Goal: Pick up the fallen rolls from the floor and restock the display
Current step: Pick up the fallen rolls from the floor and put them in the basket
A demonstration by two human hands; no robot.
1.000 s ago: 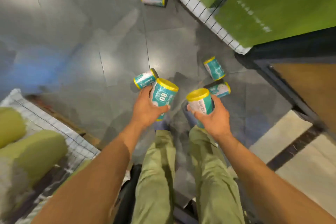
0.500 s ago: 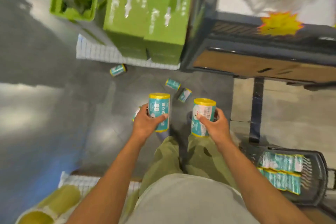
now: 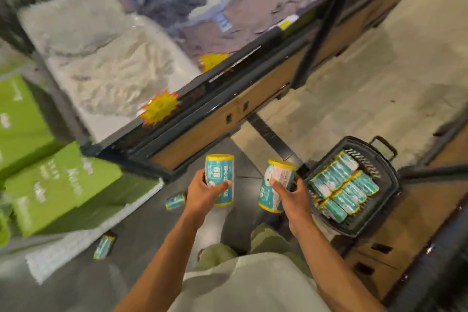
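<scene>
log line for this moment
left hand: grips teal yellow-ended roll | right hand: grips matching roll | black plastic basket: holds rolls | floor: two fallen rolls

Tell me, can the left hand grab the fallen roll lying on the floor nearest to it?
Probably not yet. The left hand holds an upright roll, so its grip is full. Nothing seems to block the way to the fallen roll on the floor.
</scene>
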